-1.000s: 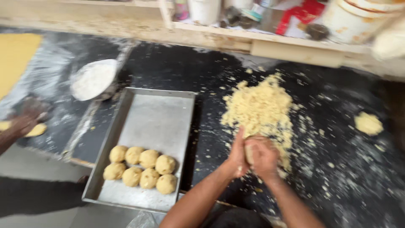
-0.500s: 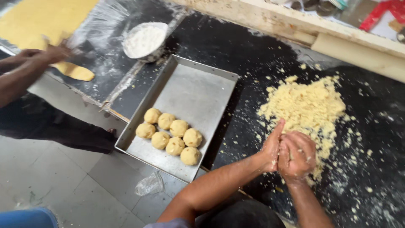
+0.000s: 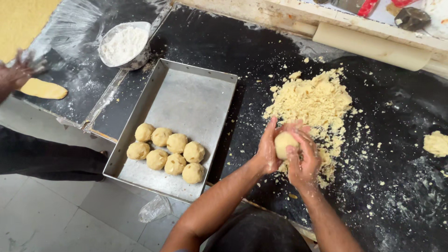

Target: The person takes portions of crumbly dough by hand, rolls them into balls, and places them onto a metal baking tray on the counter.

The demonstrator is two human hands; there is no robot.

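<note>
Both my hands cup one pale yellow dough ball (image 3: 285, 143) between them, over the dark worktop. My left hand (image 3: 267, 150) presses it from the left and my right hand (image 3: 305, 161) wraps it from the right and below. Just beyond them lies a heap of crumbly yellow dough (image 3: 313, 100). To the left stands a rectangular metal tray (image 3: 196, 95) with several rolled dough balls (image 3: 168, 152) grouped in its near half.
A metal bowl of white flour (image 3: 123, 44) sits beyond the tray. Another person's hand (image 3: 18, 72) works at far left beside a flat yellow dough piece (image 3: 44, 88). A pale rolling pin (image 3: 373, 46) lies along the back ledge. A small dough lump (image 3: 436, 143) rests at right.
The view has swung slightly; my hands now close around a formed ball near the crumb heap. The other person's hand has shifted at the left.
</note>
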